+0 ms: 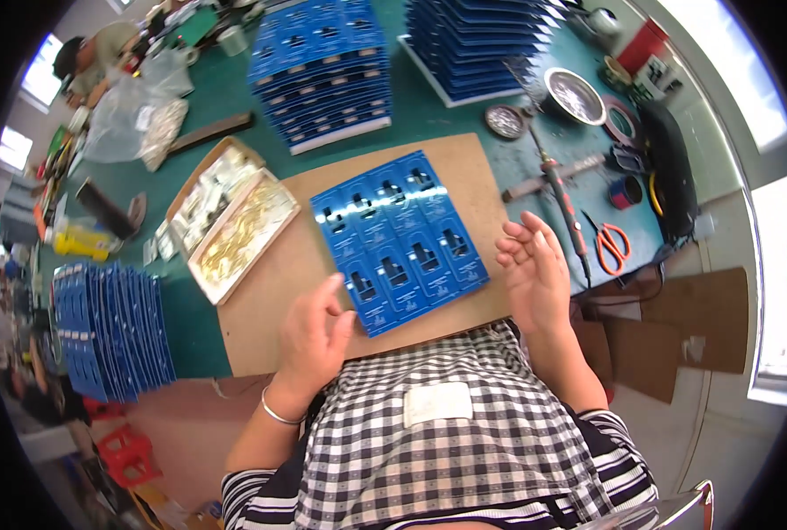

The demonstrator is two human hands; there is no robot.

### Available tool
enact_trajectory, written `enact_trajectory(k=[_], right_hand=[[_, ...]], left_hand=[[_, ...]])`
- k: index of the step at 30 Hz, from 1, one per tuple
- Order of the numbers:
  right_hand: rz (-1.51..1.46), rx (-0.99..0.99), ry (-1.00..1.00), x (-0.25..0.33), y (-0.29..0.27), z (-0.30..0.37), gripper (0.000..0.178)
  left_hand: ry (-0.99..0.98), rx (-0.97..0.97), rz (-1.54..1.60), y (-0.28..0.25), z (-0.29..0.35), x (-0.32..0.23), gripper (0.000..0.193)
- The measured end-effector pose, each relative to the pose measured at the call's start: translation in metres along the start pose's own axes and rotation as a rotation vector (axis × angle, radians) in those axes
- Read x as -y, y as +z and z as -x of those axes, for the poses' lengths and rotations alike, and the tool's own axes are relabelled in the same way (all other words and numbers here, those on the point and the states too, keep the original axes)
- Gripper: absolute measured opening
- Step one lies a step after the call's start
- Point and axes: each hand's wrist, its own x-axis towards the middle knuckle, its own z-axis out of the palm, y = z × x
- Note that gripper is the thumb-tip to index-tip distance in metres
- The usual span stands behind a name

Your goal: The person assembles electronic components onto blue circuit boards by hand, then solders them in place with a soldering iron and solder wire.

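Observation:
A blue circuit board panel [400,240], with several dark cut-outs or parts on it, lies slightly turned on a brown board [269,327] in front of me. Just off its lower left edge is my left hand [315,334], thumb and forefinger apart, with nothing visible in it. My right hand [535,276] hovers beside the panel's right edge, palm turned up and fingers loosely bent, holding nothing that I can see. To the left, a divided box [250,265] holds brass-coloured pins and small pale parts.
Stacks of blue panels stand at the back [318,88], back right [473,53] and left [110,331]. On the right lie a soldering iron [566,212], orange-handled scissors [611,249], a metal bowl [575,95] and a solder spool [625,192]. Another person [102,57] sits at the far left.

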Motion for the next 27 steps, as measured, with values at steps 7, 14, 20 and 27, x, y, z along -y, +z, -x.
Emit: enact_trajectory(k=[7, 14, 20, 27], right_hand=[[-0.593, -0.176, 0.011, 0.002, -0.034, -0.024, 0.058], [-0.861, -0.083, -0.037, 0.010, -0.049, -0.048, 0.048], [-0.103, -0.140, -0.502, 0.011, -0.012, -0.028, 0.019], [0.557, 0.656, -0.613, -0.026, 0.047, -0.008, 0.037]], left_hand=[[-0.102, -0.066, 0.258, -0.002, -0.017, -0.009, 0.031], [-0.397, 0.060, 0.613, -0.008, -0.027, -0.007, 0.016], [-0.367, 0.016, 0.562, 0.002, -0.039, -0.020, 0.012], [0.026, -0.025, 0.337, 0.003, -0.052, -0.036, 0.015]])
